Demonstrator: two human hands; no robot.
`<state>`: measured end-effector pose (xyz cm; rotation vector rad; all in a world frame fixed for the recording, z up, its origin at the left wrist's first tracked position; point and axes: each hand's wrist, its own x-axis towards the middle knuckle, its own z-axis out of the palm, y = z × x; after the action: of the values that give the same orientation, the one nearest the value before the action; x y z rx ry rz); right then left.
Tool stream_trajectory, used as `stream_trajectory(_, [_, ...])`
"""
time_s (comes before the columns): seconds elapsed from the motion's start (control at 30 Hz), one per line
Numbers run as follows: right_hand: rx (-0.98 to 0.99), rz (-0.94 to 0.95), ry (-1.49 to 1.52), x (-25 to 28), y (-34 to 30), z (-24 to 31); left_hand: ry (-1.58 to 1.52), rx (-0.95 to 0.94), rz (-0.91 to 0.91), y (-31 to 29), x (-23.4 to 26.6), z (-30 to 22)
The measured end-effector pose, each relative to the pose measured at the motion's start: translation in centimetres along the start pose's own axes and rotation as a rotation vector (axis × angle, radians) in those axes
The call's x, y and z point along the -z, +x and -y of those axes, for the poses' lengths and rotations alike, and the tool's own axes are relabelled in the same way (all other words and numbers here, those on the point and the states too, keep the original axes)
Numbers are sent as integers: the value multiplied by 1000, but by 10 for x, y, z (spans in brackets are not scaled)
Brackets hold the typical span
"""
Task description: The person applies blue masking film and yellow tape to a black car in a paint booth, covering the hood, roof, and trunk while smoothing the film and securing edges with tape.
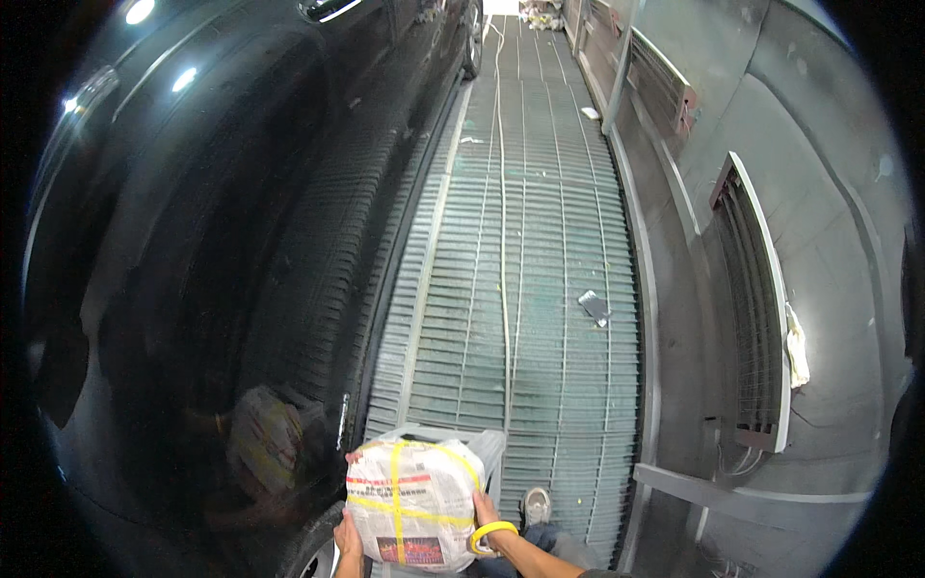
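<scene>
Bundle (412, 501) gripped at its sides between left hand (347, 539) and right hand (488, 511), just before the stool (491, 447), contact unclear; a leftward swing could scuff the nearby car (241, 241), uneven hold tip the load.

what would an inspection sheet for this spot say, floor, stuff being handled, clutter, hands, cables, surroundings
surface: slatted metal floor, marked with greenish patches
job's things: newspaper-wrapped bundle bound with yellow tape; grey stand partly hidden behind it; whether it bears the bundle cannot be told
clutter: small dark-and-white flat item on the floor; white scrap farther off
hands: left hand at the bundle's left side, right hand at its right; yellow ring around the right wrist
cables: pale line, cable or hose, running lengthwise along the floor
surroundings: black car at left; wall panel at right, white cloth against its edge
</scene>
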<state>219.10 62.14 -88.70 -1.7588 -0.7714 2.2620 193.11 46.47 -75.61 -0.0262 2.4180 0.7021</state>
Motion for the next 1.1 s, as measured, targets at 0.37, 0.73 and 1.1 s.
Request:
stream_trajectory(0.37, [-103,-222,198,117,-28,223,122,-162,206,-76,-56,-209])
stream_trajectory(0.73, [-37,65,887,141,-14,474,279,-626,82,-29,-152,-521])
stream_trajectory(1.1, [172,-167,796,163,-3,559,-45,-597,336,-13,-186,-565])
